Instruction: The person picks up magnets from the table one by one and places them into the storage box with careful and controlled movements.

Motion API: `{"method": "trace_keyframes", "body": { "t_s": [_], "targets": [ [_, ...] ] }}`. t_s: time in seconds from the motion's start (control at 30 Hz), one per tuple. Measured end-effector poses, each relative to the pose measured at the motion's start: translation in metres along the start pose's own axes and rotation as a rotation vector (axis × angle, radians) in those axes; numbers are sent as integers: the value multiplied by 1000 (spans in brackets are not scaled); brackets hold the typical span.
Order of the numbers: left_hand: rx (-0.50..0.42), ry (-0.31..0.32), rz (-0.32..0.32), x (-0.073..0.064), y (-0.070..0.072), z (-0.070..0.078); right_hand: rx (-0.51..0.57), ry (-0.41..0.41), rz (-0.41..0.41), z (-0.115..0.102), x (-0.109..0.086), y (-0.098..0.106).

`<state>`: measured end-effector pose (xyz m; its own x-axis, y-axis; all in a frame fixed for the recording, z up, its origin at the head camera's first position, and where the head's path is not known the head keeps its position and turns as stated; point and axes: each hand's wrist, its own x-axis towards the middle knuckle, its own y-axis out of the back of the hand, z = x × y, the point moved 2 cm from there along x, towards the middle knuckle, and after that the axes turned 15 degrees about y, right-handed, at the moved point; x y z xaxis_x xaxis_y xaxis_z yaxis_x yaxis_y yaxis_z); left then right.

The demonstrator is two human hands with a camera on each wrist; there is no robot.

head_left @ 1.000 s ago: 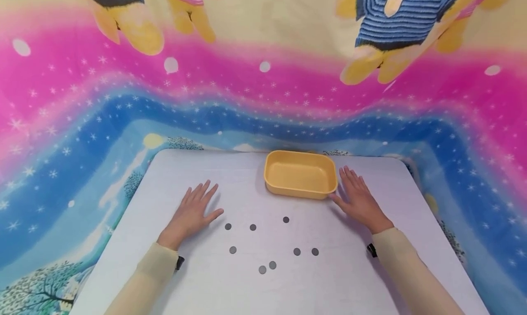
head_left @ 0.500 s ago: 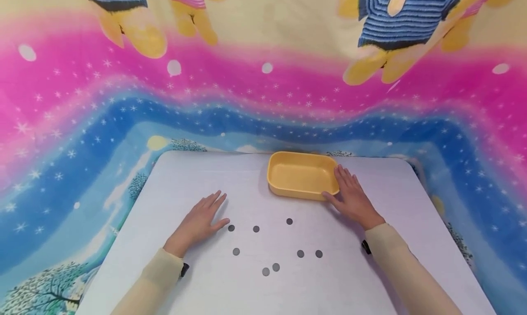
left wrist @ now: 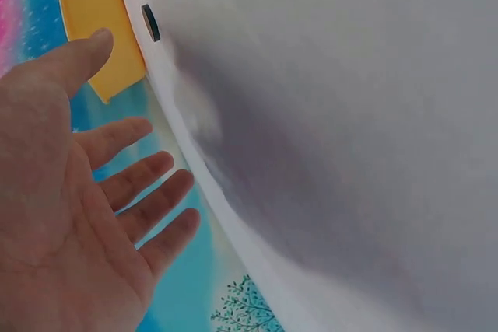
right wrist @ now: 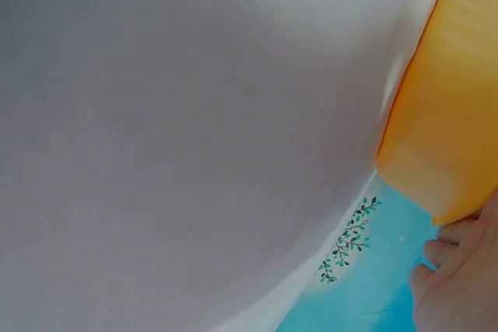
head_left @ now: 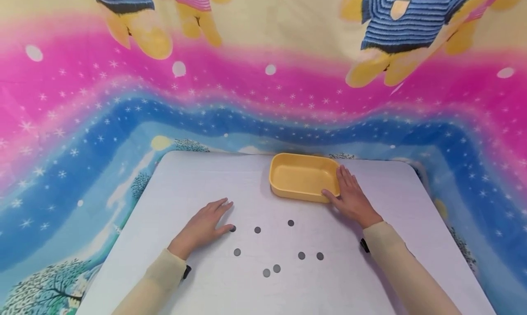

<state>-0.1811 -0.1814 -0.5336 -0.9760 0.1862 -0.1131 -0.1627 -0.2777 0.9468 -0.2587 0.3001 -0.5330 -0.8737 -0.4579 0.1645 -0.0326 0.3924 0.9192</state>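
A yellow plastic box (head_left: 302, 196) sits at the back of the white table. My right hand (head_left: 354, 200) grips its right front corner, thumb over the rim and fingers along the outside of the end wall. In the right wrist view, some fingers of that hand lie against the end of the box (right wrist: 443, 114). My left hand (head_left: 202, 230) hovers over the table with its fingers spread and nothing between them. Its thumb tip partly covers a dark round disc (head_left: 233, 229), looking like a coin or button. In the left wrist view a disc (left wrist: 151, 22) lies beyond the thumb.
Several more small grey discs are scattered on the table (head_left: 222, 287), among them one disc (head_left: 290, 223) in front of the box and a close pair, one disc (head_left: 276, 269) beside the other. A printed cloth (head_left: 247, 95) hangs around the table's back and sides.
My right hand has moved left onto the box corner from beside it. My left hand has come nearer the leftmost disc, its thumb now over it. The view has shifted slightly.
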Motion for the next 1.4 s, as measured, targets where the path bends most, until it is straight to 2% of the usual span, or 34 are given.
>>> {"method": "trace_keyframes", "body": {
  "t_s": [0.3,0.47,0.7,0.93,1.17,1.4],
  "targets": [
    [-10,-62,-26,-2,-2,2,-2,-19,-2,-2,2,-2],
    [28,-99,-4,-1,-2,5,14,-18,-6,-7,3,-1],
    [36,-111,5,2,-5,7,19,9,-5,-15,5,-5],
    [59,-92,0,2,-8,7,11,33,-4,-22,8,-12],
    [74,-116,-7,-1,-8,10,25,49,-9,-31,9,-19],
    [78,-132,14,2,-6,14,23,72,7,-41,13,-19]
  ]
}}
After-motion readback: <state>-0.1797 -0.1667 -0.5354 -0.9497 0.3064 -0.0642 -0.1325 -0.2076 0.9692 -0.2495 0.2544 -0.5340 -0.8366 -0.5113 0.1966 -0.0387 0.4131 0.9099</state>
